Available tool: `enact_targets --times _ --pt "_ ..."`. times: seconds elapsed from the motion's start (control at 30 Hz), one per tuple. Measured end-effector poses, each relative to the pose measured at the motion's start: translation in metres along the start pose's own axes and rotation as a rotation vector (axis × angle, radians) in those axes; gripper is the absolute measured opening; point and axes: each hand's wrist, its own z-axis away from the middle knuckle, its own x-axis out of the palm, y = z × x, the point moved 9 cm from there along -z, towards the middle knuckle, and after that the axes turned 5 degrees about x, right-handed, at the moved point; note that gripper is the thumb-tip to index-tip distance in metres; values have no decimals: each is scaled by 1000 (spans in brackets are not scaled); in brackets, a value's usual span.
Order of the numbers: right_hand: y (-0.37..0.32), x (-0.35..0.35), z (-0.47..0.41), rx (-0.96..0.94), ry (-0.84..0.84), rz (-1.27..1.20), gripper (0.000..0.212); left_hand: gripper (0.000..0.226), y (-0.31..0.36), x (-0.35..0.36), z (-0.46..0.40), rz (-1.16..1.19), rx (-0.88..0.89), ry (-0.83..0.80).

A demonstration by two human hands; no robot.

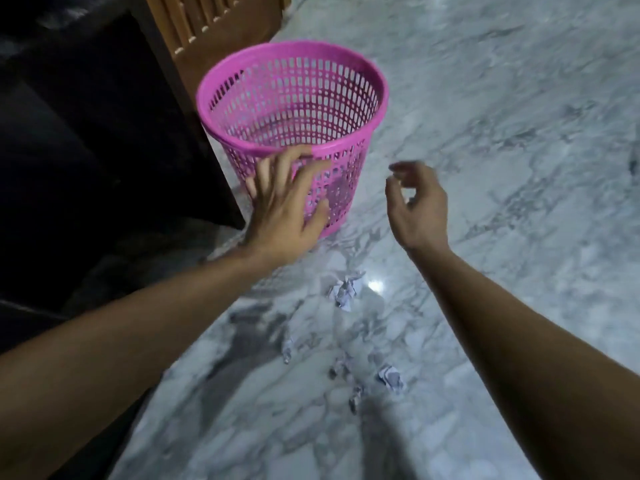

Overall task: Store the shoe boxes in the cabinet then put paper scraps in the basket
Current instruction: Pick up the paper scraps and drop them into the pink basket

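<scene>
Pink basket (292, 98) upright on our marble floor (502, 133), beside dark furniture (86, 150) | our left hand (284, 202) spread flat against its near wall | our right hand (417, 202) loosely curled, empty, just beside | paper scraps (344, 291) on floor nearer us

home interior | marble floor (485, 116) | wooden slatted furniture (211, 26)

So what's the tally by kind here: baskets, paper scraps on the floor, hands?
Pink basket: 1
Crumpled paper scraps on the marble floor: 5, at and; the smaller ones are blurred, so the count is approximate
Hands: 2, left hand, right hand
Total: 8
</scene>
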Motion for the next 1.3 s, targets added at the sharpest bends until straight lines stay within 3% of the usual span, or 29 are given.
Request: enact_targets --times 0.1,0.17,0.23,0.3,0.37,0.47,0.53,0.67,0.8,0.93,1.07,1.2,1.3 --pt "70 8 103 42 -190 225 41 85 -11 81 112 -44 -109 -518" --pt "115 13 177 104 -362 468 71 103 -25 119 188 -105 -139 -826" --pt "150 16 245 136 -554 743 110 107 -35 134 240 -91 -162 -955" --pt "165 24 294 146 -711 852 134 102 -34 136 268 -96 -183 -964" --pt "159 34 308 96 -711 826 132 94 -22 136 279 -110 -190 -906" --pt "141 61 290 -19 -646 790 110 86 -3 143 279 -98 -170 -842" --pt "132 82 275 -92 -700 776 93 73 2 149 270 -46 -147 -784" --pt "132 104 247 -78 -833 659 38 26 0 151 243 57 -178 -688" --pt "140 103 237 -64 -820 584 34 12 -10 147 231 174 -288 -625" --pt "165 92 220 233 -711 496 22 4 -12 150 203 138 -284 -593" --pt "176 76 185 366 -584 505 25 23 -17 168 173 129 -388 -594" --pt "156 78 132 288 -532 458 29 73 -24 194 161 128 -469 -694" --pt "145 95 111 213 -621 499 48 61 -25 210 164 -5 -398 -793"
